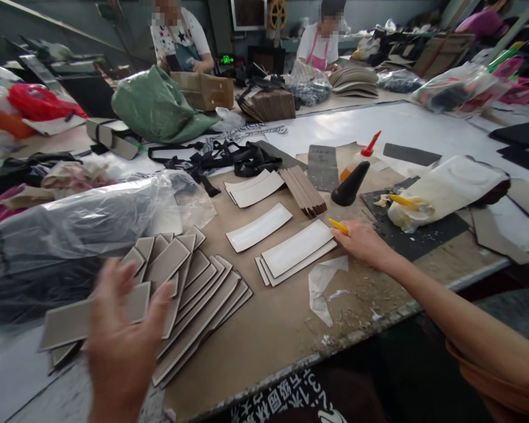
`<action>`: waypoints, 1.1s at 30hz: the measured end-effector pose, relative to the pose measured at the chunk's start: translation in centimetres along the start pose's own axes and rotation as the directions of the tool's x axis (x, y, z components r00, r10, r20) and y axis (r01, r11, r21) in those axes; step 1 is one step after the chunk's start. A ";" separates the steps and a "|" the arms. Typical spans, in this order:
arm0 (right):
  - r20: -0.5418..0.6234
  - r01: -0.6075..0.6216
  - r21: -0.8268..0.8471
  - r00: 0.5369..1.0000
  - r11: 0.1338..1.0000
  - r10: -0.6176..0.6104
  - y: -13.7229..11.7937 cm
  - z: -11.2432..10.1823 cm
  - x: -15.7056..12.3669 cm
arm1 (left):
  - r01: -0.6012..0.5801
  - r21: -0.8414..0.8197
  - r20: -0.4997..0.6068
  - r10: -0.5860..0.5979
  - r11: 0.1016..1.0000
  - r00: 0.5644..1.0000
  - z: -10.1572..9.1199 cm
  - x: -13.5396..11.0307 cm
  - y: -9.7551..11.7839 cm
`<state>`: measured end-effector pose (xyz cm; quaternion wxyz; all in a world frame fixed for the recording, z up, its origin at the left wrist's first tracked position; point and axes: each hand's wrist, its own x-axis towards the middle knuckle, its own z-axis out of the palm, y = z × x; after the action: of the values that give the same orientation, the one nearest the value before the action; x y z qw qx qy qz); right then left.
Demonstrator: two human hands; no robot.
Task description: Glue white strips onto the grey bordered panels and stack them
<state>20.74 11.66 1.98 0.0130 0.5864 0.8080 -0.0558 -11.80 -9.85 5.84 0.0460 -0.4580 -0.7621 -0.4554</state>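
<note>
My left hand (123,341), blurred by motion, is over a fanned pile of grey-brown strips (203,294) with pale edges. Its thumb and fingers are apart, and no grip on a strip shows. My right hand (365,244) is closed around a slim yellow stick (338,227) whose tip points left. Close to that hand lie overlapping white-faced strips (297,249). A single white-faced strip (259,227) is behind them, with more white strips (253,188) farther back. Beside those leans a stack of narrow brown strips (302,191).
A cut-open white plastic container (452,191), smeared with glue, lies at right. Nearby are a black cone (351,185) and a red-tipped bottle (370,145). Black straps (220,157) and clear plastic wrap (92,217) lie left. Other people work across the table.
</note>
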 end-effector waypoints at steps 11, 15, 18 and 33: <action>-0.011 -0.023 0.107 1.000 0.994 0.024 -1.1 -1.5 -1.3 | -0.338 -0.118 0.503 0.350 0.934 0.790 11.5 -4.2 1.3; -0.008 0.011 0.128 1.000 0.992 -0.010 -1.3 -3.1 -3.4 | -0.390 -0.114 0.479 0.394 0.914 0.784 11.3 -4.0 1.1; 0.027 -0.007 0.148 1.000 0.989 0.003 -1.1 -3.9 -5.1 | -0.405 -0.105 0.499 0.401 0.908 0.768 11.1 -4.1 1.2; 0.215 -0.095 -0.074 0.971 0.993 0.109 -0.5 -4.6 -3.9 | -0.370 -0.062 0.582 0.335 0.927 0.741 12.3 -3.1 2.0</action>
<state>21.69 8.29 6.94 0.1230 0.6168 0.7717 -0.0938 -4.22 -2.47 -1.49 -0.0915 -0.7092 -0.6514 -0.2536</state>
